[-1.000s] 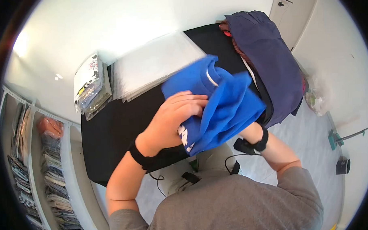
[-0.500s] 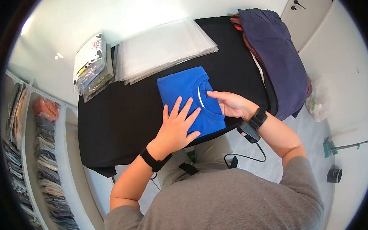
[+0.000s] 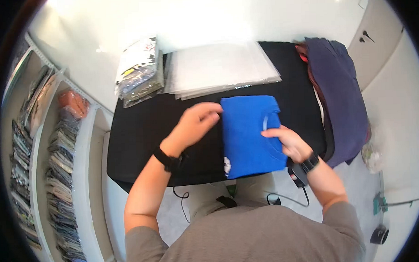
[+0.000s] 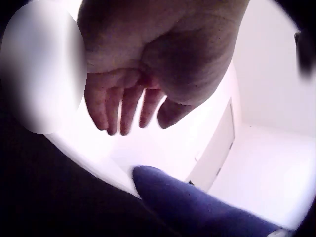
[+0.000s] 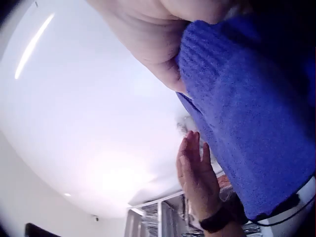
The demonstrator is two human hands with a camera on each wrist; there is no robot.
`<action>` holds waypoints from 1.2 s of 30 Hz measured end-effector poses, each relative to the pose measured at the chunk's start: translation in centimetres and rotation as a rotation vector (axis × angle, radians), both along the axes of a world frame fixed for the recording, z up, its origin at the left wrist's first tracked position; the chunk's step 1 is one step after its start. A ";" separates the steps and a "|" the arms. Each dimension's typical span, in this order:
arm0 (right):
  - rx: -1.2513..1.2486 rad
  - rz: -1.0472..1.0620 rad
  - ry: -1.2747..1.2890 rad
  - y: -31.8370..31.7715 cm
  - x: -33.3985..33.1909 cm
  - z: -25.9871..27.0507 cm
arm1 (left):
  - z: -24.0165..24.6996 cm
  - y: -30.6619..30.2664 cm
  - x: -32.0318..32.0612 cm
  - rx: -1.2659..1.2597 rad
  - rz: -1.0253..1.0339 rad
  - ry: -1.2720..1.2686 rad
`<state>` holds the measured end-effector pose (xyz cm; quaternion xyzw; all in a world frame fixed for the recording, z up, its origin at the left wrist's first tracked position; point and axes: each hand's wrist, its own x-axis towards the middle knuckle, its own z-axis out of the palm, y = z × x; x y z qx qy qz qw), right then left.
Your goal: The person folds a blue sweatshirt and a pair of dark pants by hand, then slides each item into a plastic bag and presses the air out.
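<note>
A blue crew-neck shirt (image 3: 246, 134), folded into a neat rectangle, is at the front of the black-covered table (image 3: 145, 147). Its collar faces right, and a bit of white print shows at its lower left corner. My right hand (image 3: 293, 144) grips the collar side, thumb on top and fingers tucked beneath. In the right wrist view the ribbed collar of the shirt (image 5: 256, 123) lies against that hand. My left hand (image 3: 193, 124) hovers by the shirt's left edge with loosely bent fingers; the left wrist view shows the same hand (image 4: 158, 64) holding nothing.
Clear plastic bags (image 3: 221, 68) lie stacked at the back of the table. Bagged garments (image 3: 140, 71) are piled at the back left. Dark navy clothing (image 3: 337, 99) covers the right end. Shelves of packed clothes (image 3: 63, 173) stand to the left.
The shirt went from bunched up in both hands to lying folded, then turned and shifted right. My left hand has come off its top to the left edge; the right now grips the collar side.
</note>
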<state>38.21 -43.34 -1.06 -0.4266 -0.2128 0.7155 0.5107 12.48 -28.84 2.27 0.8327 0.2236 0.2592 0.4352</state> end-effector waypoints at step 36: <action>0.064 -0.623 -0.160 -8.4 4.4 -2.7 | -3.9 12.9 -2.6 0.792 0.554 0.521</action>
